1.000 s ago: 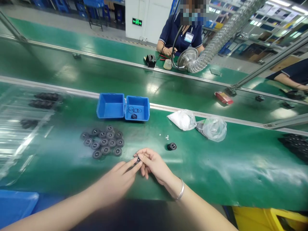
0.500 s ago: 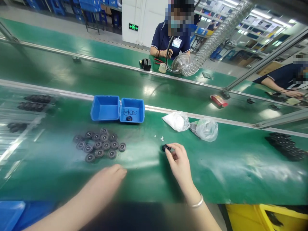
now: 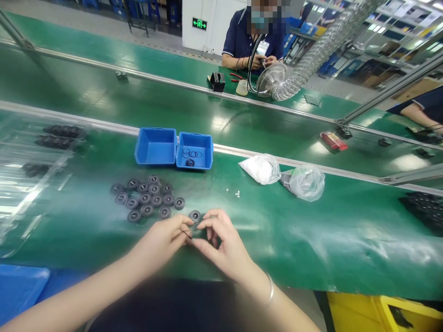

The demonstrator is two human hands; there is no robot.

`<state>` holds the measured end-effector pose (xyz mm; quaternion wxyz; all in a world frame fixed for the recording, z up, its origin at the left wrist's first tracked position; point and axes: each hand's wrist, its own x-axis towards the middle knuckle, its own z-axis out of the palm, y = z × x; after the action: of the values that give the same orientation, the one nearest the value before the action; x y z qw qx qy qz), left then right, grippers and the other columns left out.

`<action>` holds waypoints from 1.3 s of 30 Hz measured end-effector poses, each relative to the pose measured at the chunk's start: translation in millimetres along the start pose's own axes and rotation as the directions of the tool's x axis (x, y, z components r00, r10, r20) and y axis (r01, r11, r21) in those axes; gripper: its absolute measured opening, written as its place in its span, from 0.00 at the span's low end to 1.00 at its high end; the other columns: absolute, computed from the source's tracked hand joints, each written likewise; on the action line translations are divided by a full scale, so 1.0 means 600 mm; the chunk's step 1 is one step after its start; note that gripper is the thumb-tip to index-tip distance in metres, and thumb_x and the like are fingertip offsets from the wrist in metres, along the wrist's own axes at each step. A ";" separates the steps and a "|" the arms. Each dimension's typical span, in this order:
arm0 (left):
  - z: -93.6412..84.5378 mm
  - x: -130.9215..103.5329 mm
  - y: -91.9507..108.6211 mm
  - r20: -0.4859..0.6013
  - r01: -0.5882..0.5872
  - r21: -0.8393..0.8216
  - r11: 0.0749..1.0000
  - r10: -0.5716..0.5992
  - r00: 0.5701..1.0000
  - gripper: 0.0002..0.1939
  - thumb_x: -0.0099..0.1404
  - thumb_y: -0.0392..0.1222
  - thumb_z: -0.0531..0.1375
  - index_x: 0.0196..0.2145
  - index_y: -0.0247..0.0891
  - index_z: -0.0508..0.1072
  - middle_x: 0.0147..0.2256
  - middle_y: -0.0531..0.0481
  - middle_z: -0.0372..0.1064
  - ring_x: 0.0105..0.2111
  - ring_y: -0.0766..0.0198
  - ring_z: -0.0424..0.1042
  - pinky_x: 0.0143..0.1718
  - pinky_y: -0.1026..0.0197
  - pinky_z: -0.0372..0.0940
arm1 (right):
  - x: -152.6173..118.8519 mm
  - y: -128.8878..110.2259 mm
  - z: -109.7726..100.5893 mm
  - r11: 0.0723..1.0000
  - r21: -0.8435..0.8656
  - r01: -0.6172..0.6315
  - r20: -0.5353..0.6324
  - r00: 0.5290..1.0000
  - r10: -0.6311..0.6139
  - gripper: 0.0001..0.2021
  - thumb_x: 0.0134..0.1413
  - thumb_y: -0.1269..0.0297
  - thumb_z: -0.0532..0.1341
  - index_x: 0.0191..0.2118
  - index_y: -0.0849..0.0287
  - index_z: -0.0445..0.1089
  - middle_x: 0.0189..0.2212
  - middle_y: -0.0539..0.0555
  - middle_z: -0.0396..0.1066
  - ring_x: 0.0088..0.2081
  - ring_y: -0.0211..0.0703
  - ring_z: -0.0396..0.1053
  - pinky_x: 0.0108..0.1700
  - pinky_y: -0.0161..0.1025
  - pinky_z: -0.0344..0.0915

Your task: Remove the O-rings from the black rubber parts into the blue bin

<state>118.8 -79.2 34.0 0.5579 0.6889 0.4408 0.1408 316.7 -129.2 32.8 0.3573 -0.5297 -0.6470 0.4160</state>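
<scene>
Directly beyond the fingertips, a round black cap (image 3: 194, 216) lies face up between the two hands, showing no clear long axis; which hand is nearer cannot be told. The left hand (image 3: 167, 238) has its grip pinched on what appears to be a thin black ring (image 3: 188, 236). The right hand (image 3: 226, 249) has its grip unclosed, thumb near the ring. The green counter (image 3: 311, 244) is flat and glossy. More caps (image 3: 156, 199) cluster to the left; blue trays (image 3: 156, 150) stand behind them.
</scene>
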 end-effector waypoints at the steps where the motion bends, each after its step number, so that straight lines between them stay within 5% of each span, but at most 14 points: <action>1: 0.001 0.001 0.004 -0.007 -0.009 0.030 1.000 0.010 1.000 0.13 0.65 0.36 0.52 0.46 0.41 0.68 0.35 0.53 0.76 0.36 0.63 0.78 0.40 0.61 0.70 | -0.001 -0.004 0.003 1.000 0.027 0.000 0.039 0.999 -0.001 0.08 0.60 0.63 0.63 0.44 0.54 0.68 0.48 0.55 0.59 0.31 0.35 0.62 0.33 0.36 0.65; 7: 0.001 0.001 0.009 -0.019 -0.024 0.038 0.999 0.025 1.000 0.12 0.67 0.37 0.53 0.48 0.42 0.65 0.35 0.54 0.76 0.34 0.64 0.78 0.39 0.62 0.71 | 0.015 -0.006 0.005 0.988 0.141 -0.058 0.039 0.998 0.053 0.03 0.60 0.67 0.60 0.36 0.58 0.70 0.46 0.55 0.61 0.31 0.33 0.63 0.32 0.34 0.64; 10: -0.004 -0.004 -0.006 -0.161 -0.131 0.160 0.978 0.157 0.974 0.11 0.67 0.39 0.56 0.48 0.41 0.65 0.39 0.50 0.77 0.37 0.62 0.79 0.39 0.61 0.73 | 0.034 -0.001 -0.008 0.958 0.234 -0.165 0.007 0.986 0.168 0.07 0.59 0.63 0.62 0.32 0.59 0.70 0.43 0.54 0.62 0.29 0.32 0.62 0.29 0.33 0.62; 12: -0.008 -0.008 -0.019 -0.246 -0.258 0.402 0.878 0.375 0.894 0.08 0.68 0.38 0.56 0.45 0.39 0.67 0.40 0.47 0.77 0.39 0.59 0.78 0.41 0.57 0.74 | 0.047 0.007 -0.014 0.923 0.296 -0.247 0.012 0.967 0.255 0.09 0.58 0.60 0.63 0.30 0.60 0.70 0.42 0.54 0.63 0.27 0.31 0.60 0.27 0.32 0.60; 14: -0.012 -0.011 -0.030 -0.216 -0.363 0.621 0.694 0.597 0.772 0.06 0.68 0.34 0.56 0.42 0.37 0.70 0.40 0.44 0.77 0.41 0.57 0.78 0.44 0.54 0.73 | 0.059 0.017 -0.014 0.895 0.327 -0.305 0.039 0.950 0.309 0.10 0.56 0.59 0.63 0.30 0.60 0.71 0.43 0.54 0.63 0.25 0.29 0.59 0.25 0.32 0.60; 16: -0.012 -0.012 -0.037 -0.124 -0.427 0.726 0.538 0.714 0.689 0.06 0.67 0.30 0.57 0.40 0.35 0.71 0.42 0.42 0.77 0.44 0.56 0.77 0.48 0.53 0.72 | 0.067 0.027 -0.010 0.891 0.317 -0.326 0.042 0.943 0.330 0.10 0.55 0.58 0.64 0.30 0.60 0.71 0.43 0.55 0.64 0.24 0.29 0.58 0.25 0.32 0.60; 18: -0.009 -0.011 -0.041 -0.041 -0.473 0.759 0.448 0.758 0.651 0.07 0.65 0.28 0.57 0.40 0.33 0.73 0.44 0.40 0.77 0.46 0.55 0.76 0.51 0.52 0.71 | 0.072 0.036 -0.005 0.900 0.289 -0.326 0.034 0.943 0.331 0.10 0.55 0.58 0.64 0.29 0.60 0.72 0.43 0.55 0.65 0.24 0.29 0.59 0.23 0.32 0.60; 28: 0.002 0.001 -0.067 0.191 -0.560 0.790 0.250 0.768 0.612 0.12 0.64 0.27 0.59 0.45 0.27 0.73 0.52 0.33 0.72 0.58 0.48 0.66 0.61 0.46 0.63 | 0.077 0.041 -0.002 0.886 0.304 -0.350 0.047 0.934 0.353 0.11 0.55 0.58 0.64 0.31 0.60 0.69 0.41 0.55 0.67 0.21 0.27 0.60 0.17 0.29 0.57; 33: 0.003 0.002 -0.076 0.217 -0.557 0.796 0.239 0.745 0.631 0.14 0.64 0.28 0.58 0.47 0.27 0.73 0.54 0.34 0.71 0.61 0.49 0.63 0.63 0.46 0.60 | 0.084 0.041 0.003 0.722 0.497 -0.481 0.237 0.876 0.420 0.18 0.54 0.53 0.65 0.44 0.58 0.65 0.29 0.48 0.69 0.21 0.34 0.69 0.14 0.27 0.61; 39: 0.006 0.001 -0.080 0.246 -0.569 0.786 0.244 0.720 0.649 0.15 0.64 0.31 0.59 0.49 0.28 0.73 0.55 0.35 0.71 0.61 0.50 0.63 0.66 0.46 0.55 | 0.111 0.040 0.001 0.603 0.501 -0.621 0.383 0.784 0.489 0.12 0.49 0.61 0.67 0.37 0.60 0.67 0.22 0.46 0.69 0.18 0.34 0.69 0.10 0.24 0.57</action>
<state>100.1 -81.9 -10.2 0.0280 0.9649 0.1734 0.1952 313.2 -61.6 11.8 0.2894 -0.5159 -0.3149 0.7422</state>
